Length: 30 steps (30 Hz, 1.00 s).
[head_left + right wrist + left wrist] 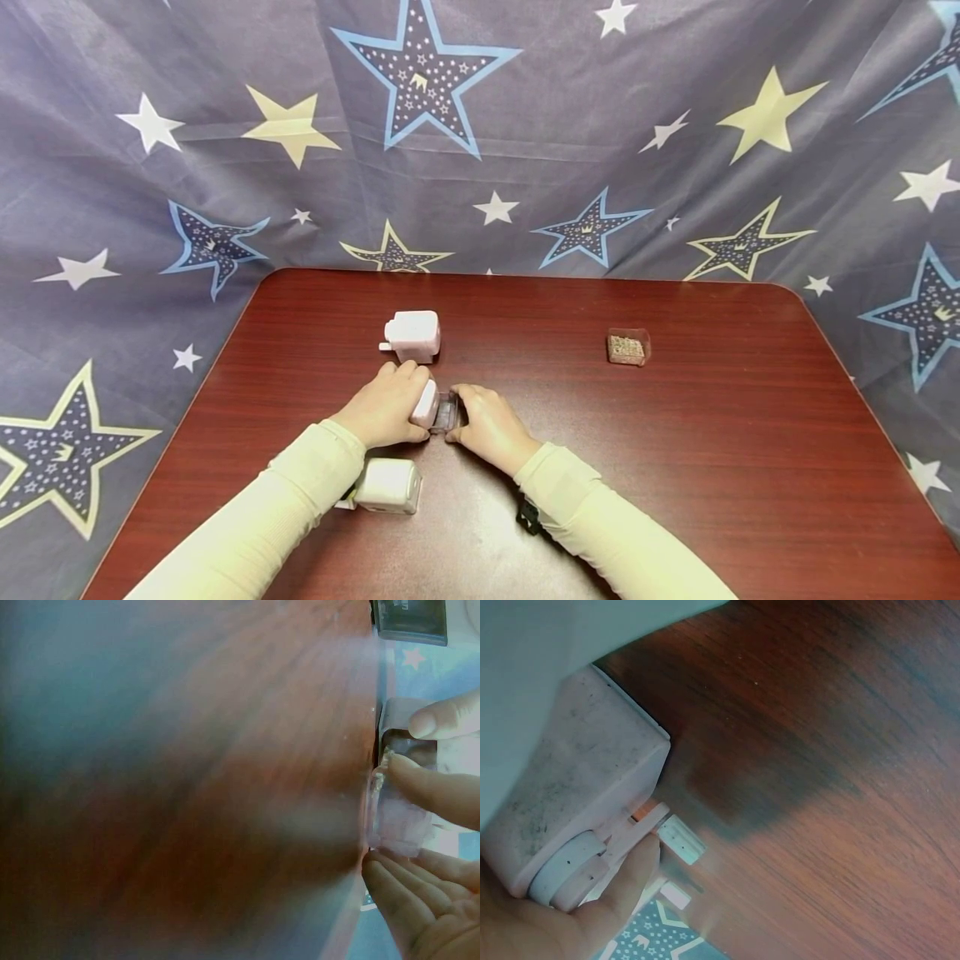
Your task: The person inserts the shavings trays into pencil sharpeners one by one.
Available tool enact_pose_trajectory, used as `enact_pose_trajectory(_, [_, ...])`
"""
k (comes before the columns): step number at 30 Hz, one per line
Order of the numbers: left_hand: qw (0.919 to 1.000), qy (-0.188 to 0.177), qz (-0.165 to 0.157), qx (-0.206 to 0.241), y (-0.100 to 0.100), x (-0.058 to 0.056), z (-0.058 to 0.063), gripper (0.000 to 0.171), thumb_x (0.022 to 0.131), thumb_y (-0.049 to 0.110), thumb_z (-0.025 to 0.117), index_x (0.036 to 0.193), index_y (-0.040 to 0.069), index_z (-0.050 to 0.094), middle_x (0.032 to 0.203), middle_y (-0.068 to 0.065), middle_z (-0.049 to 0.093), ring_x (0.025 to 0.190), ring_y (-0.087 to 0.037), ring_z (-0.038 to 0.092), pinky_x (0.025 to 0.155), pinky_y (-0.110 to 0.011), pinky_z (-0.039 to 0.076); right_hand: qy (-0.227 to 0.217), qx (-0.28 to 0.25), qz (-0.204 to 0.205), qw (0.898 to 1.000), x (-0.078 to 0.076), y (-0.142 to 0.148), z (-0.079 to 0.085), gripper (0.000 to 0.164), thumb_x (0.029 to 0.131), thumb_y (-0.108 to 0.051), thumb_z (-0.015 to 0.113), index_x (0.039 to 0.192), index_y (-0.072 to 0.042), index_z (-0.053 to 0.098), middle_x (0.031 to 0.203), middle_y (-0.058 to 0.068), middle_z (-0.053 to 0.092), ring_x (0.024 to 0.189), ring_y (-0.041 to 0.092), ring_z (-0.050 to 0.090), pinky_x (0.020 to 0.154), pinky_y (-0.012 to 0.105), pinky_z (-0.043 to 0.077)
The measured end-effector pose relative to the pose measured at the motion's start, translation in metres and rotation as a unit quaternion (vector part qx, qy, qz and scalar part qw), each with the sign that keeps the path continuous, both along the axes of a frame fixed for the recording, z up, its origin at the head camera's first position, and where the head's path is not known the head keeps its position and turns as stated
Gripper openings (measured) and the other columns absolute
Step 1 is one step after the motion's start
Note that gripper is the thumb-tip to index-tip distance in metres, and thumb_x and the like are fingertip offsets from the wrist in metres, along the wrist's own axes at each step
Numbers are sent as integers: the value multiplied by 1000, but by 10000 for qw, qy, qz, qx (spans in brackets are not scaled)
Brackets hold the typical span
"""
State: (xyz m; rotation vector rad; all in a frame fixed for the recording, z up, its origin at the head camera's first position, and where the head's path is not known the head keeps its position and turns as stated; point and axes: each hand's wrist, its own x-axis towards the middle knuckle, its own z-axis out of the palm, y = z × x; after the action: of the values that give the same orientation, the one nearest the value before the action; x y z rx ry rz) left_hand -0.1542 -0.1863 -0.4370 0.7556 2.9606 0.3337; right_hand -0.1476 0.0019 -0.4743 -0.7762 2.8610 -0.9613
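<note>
My left hand [385, 406] grips a pink crank pencil sharpener [425, 405] lying on the table. In the left wrist view its scuffed pink body [592, 765] and the crank's pale knob [681, 838] show, with a finger beside the crank. My right hand [491, 427] holds a clear shavings drawer [444, 414] between thumb and fingers, right at the sharpener's front. The right wrist view shows this drawer [401, 825] close up, with a few pale bits along its edge. Most of the sharpener is hidden under the left hand.
A second pink sharpener [415, 333] stands just behind the left hand, and a whitish one [388, 485] is near the left wrist. Far right lies a clear tray of shavings [628, 347]. A starry curtain [495, 175] hangs behind the reddish-brown table [712, 467].
</note>
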Motion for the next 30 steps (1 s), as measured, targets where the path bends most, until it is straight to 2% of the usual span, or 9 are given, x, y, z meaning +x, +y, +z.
enact_pose_trajectory(8, [9999, -167, -2, 16, 0, -1, -1, 59, 60, 25, 87, 106, 3, 56, 101, -12, 54, 88, -33, 49, 77, -49, 52, 24, 67, -53, 10000, 1, -4, -1, 63, 68, -23, 86, 121, 5, 66, 117, 20, 71, 105, 34, 69, 94, 43, 53])
enact_pose_trajectory(15, [9998, -188, -53, 21, 0, 0, 2, 62, 56, 17, 89, 105, 2, 55, 102, -14, 54, 88, -34, 48, 80, -49, 50, 66, -58, -42, 10000, -1, -6, 0, 64, 65, -22, 87, 119, 5, 68, 114, 20, 72, 102, 33, 70, 92, 42, 54])
enact_pose_trajectory(21, [9999, -57, -150, 20, -1, -1, 0, 59, 55, 10, 85, 104, 1, 55, 102, -14, 54, 86, -34, 47, 80, -49, 49, 69, -113, -76, 9999, -2, -9, 1, 64, 62, -21, 88, 117, 4, 69, 112, 19, 73, 101, 33, 70, 91, 41, 55])
enact_pose_trajectory(30, [9996, 95, -253, 81, -1, 1, 1, 56, 55, 7, 83, 102, 1, 55, 100, -14, 55, 86, -35, 47, 81, -49, 47, 168, -192, -160, 9995, 0, -18, 1, 65, 59, -19, 89, 117, 2, 70, 110, 18, 74, 99, 33, 71, 88, 41, 55])
